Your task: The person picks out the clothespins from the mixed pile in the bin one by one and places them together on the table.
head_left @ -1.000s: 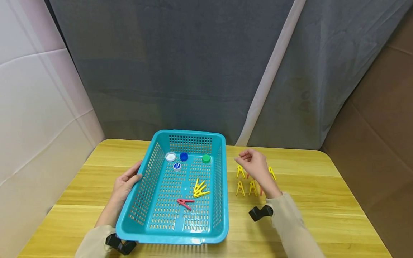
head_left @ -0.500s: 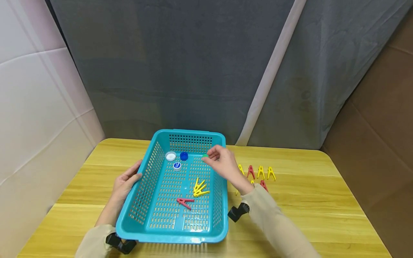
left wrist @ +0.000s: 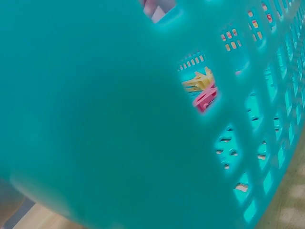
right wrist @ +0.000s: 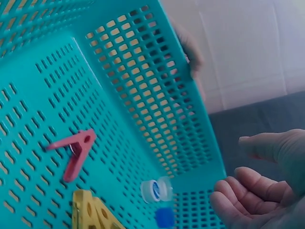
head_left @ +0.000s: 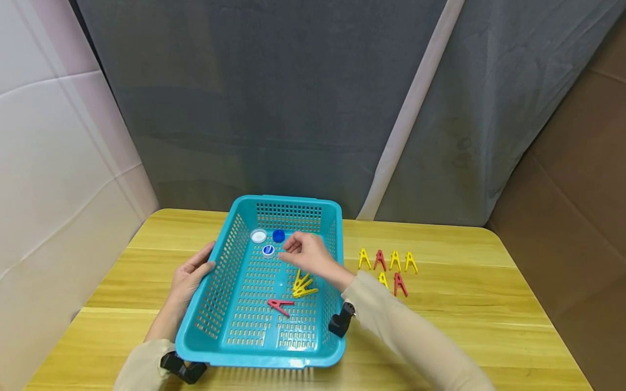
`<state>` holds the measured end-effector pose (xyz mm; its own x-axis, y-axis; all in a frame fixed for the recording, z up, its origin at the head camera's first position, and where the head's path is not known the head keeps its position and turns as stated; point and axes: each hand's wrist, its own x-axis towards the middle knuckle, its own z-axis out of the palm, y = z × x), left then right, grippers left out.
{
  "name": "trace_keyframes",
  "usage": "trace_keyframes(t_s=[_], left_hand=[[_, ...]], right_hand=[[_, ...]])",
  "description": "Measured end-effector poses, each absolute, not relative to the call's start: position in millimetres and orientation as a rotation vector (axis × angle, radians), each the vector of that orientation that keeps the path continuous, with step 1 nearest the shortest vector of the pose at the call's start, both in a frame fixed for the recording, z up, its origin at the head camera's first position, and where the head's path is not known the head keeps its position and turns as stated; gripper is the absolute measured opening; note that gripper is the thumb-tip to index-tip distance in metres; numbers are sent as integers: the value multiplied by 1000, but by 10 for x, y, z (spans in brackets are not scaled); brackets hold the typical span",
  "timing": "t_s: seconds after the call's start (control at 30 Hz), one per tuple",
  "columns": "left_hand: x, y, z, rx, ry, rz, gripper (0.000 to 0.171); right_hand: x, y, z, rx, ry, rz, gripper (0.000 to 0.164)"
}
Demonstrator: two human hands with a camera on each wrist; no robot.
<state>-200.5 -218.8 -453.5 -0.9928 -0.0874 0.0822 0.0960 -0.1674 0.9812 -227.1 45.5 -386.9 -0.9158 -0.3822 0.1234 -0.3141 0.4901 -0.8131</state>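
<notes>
My left hand [head_left: 189, 277] grips the left rim of a turquoise plastic basket [head_left: 259, 359], thumb over the edge. My right hand [head_left: 310, 255] hovers inside the basket with its fingers loosely bent; in the right wrist view its thumb stands apart from the fingers, nothing between them. Near its fingertips are a blue bottle cap [head_left: 279, 235], a blue-and-white cap [head_left: 268, 250] and a clear-rimmed white cap [head_left: 258, 236]. Yellow clothespins [head_left: 305, 292] and a red clothespin [head_left: 281, 306] lie on the basket's floor. The right hand hides the green cap.
To the basket's right, several clothespins stand out on the wooden table [head_left: 464, 309] in two rows, among them a yellow one [head_left: 411, 263] and a red one [head_left: 400, 284]. A grey curtain [head_left: 274, 108] hangs behind the table.
My right hand has moved left from above the clothespins on the table, past the green cap, to the basket's middle near the blue-and-white cap. The left hand and basket stay put.
</notes>
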Motion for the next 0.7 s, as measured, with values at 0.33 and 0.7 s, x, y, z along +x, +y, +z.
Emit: trace_keyframes(t_s=[0.33,0.7], left_hand=[[-1999,-2191,-4534,-18,-1937,-2314,46],[-1994,-2189,-4528,-7,-1954,-2313,46]], right_hand=[[-2291,221,-4025,-566,2586,-1350,18],[-2236,92,-4223,-496,2552,-1154,20]])
